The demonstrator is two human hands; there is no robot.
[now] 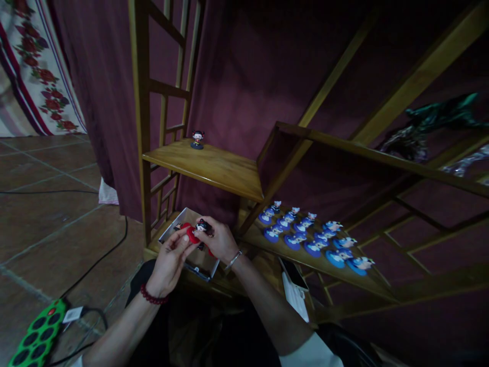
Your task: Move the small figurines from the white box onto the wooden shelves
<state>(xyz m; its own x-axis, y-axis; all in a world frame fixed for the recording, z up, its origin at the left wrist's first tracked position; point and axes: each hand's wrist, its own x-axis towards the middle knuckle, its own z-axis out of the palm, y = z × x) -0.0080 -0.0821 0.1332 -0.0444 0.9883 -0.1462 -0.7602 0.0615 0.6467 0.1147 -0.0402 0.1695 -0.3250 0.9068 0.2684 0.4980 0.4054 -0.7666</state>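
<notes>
Above an open box (200, 265), my left hand (170, 257) pinches a red round piece (192, 235). My right hand (221, 243) holds a small black-haired figurine (202, 226) with a pale face, close against the red piece. More small red and dark items lie in the box, partly hidden by my hands. A similar black-haired figurine (197, 139) stands upright on a dark base at the left part of the upper wooden shelf (214, 164).
Several blue-and-white figurines (300, 239) stand in rows on the lower right shelf. A phone (293, 273) and a white object (294, 298) lie below it. A green power strip (38, 334) and black cables are on the tiled floor at left.
</notes>
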